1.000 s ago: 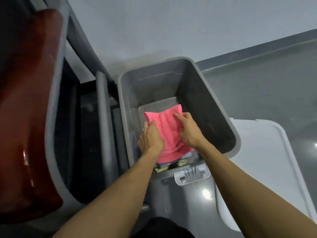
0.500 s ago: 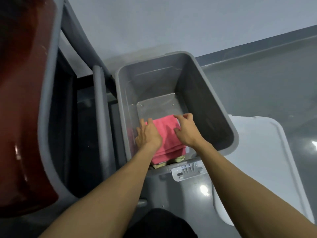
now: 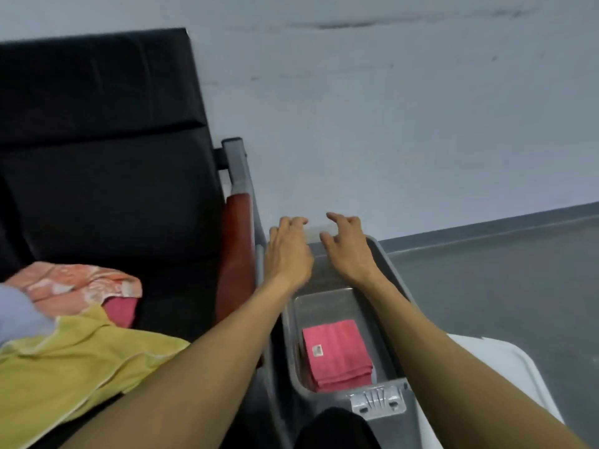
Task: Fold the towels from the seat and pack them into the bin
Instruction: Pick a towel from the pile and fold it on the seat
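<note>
A folded pink towel [image 3: 337, 354] lies flat at the near end of the grey bin [image 3: 393, 283], label side up. My left hand [image 3: 287, 251] and my right hand [image 3: 346, 247] hover above the bin's far end, fingers loosely spread, holding nothing. On the black seat [image 3: 107, 196] at the left lie unfolded towels: a yellow one [image 3: 68, 364], an orange patterned one [image 3: 77, 283], a pink one [image 3: 120, 311] partly under them and a pale blue one [image 3: 16, 315] at the frame edge.
A red-brown armrest [image 3: 235, 254] on a grey frame stands between the seat and the bin. The bin's white lid [image 3: 505, 380] lies on the grey floor at the right. A pale wall rises behind.
Both hands have let go of the pink towel and risen out of the bin. The view has swung up and left, bringing the seat and its towels into sight.
</note>
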Motion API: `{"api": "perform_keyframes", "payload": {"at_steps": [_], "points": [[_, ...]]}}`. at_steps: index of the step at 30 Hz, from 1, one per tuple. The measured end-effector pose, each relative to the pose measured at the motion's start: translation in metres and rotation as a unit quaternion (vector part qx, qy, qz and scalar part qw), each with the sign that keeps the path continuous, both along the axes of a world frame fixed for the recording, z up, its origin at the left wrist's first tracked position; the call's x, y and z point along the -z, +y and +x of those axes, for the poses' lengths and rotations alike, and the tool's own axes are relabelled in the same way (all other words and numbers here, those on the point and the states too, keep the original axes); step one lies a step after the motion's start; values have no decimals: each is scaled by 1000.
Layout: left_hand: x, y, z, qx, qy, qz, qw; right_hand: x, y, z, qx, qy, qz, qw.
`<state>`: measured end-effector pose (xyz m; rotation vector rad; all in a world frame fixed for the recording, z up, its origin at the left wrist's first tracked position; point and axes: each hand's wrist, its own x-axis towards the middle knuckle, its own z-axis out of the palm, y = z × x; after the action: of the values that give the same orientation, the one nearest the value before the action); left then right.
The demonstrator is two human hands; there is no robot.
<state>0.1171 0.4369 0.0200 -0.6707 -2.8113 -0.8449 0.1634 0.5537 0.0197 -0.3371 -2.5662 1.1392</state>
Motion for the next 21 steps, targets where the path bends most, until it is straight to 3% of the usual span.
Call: {"api": "perform_keyframes", "payload": {"at_steps": [4, 8, 15, 21], "points": [[-57, -85, 5, -72, 46, 49, 995, -59, -76, -7, -44, 62, 2, 997], [-70, -186, 9, -137, 58, 55, 987, -81, -168, -17, -117, 88, -9, 989], [-22, -335, 14, -248, 25, 52, 967, -34, -304, -38, -238, 49, -7, 970], [47, -407, 8, -299, -61, 28, 952, 39, -375, -67, -297, -36, 37, 954]]}}
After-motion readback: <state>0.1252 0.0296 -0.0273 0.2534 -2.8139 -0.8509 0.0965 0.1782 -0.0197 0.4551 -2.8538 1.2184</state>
